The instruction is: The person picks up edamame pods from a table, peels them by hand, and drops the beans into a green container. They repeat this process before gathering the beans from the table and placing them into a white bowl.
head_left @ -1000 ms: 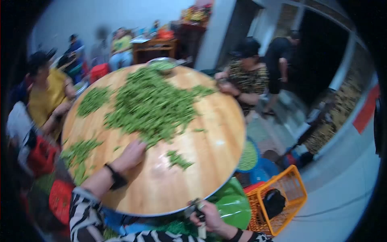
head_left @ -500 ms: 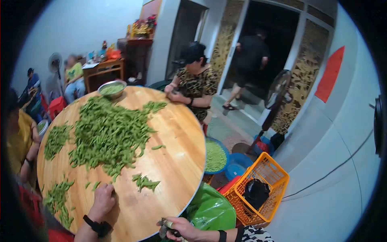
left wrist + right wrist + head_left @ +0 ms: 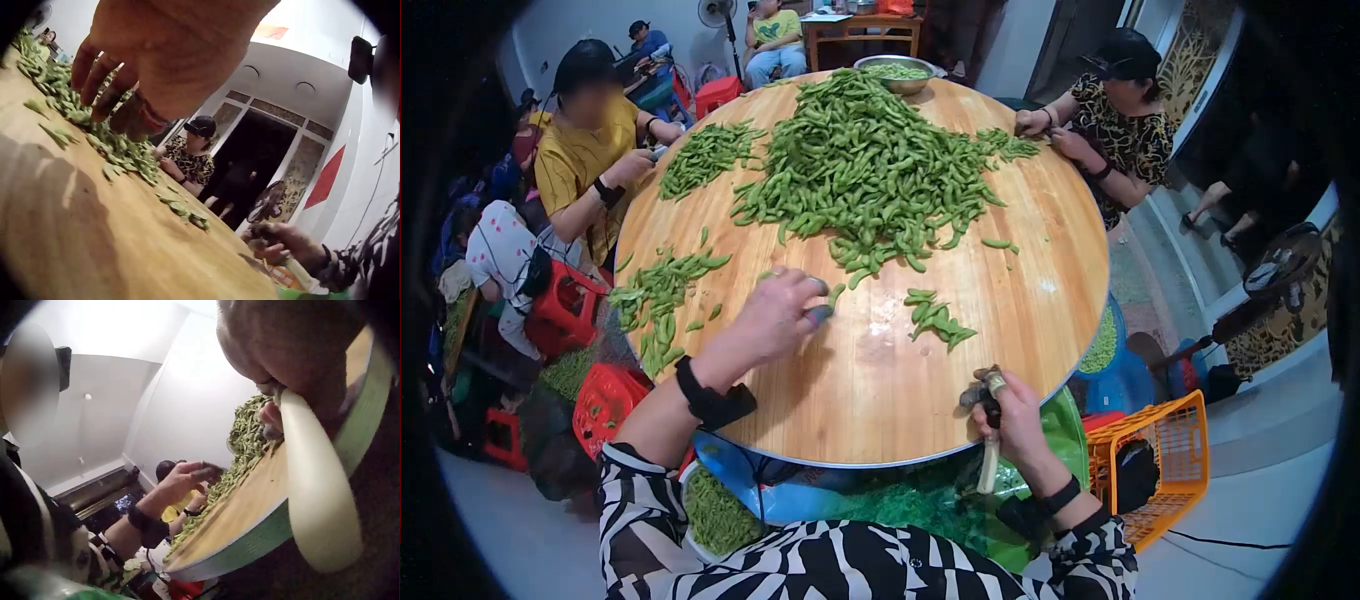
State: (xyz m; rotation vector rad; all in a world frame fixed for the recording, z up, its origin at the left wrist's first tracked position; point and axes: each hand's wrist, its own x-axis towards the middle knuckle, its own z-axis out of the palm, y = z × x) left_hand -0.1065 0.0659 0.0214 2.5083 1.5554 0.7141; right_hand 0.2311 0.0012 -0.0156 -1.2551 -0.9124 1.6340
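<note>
My left hand hovers low over the round wooden table, fingers relaxed and pointing down by the near edge of a big heap of green soybean pods. One loose pod lies beside its fingertips. The left wrist view shows these fingers hanging apart, overlapping the pods behind. At the table's near right edge, my right hand grips a tool with a smooth pale handle; its working end is hidden, and dark material surrounds the fingers. A small bunch of pods lies between the hands.
Smaller pod piles lie left and at the far left. A metal bowl stands at the back. Two people sit across the table, left and right. An orange crate and a green bag are at the right.
The head view has swung left and down. My left hand has lifted from the tabletop, its fingers loosened. My right hand keeps its grip on the pale-handled tool.
</note>
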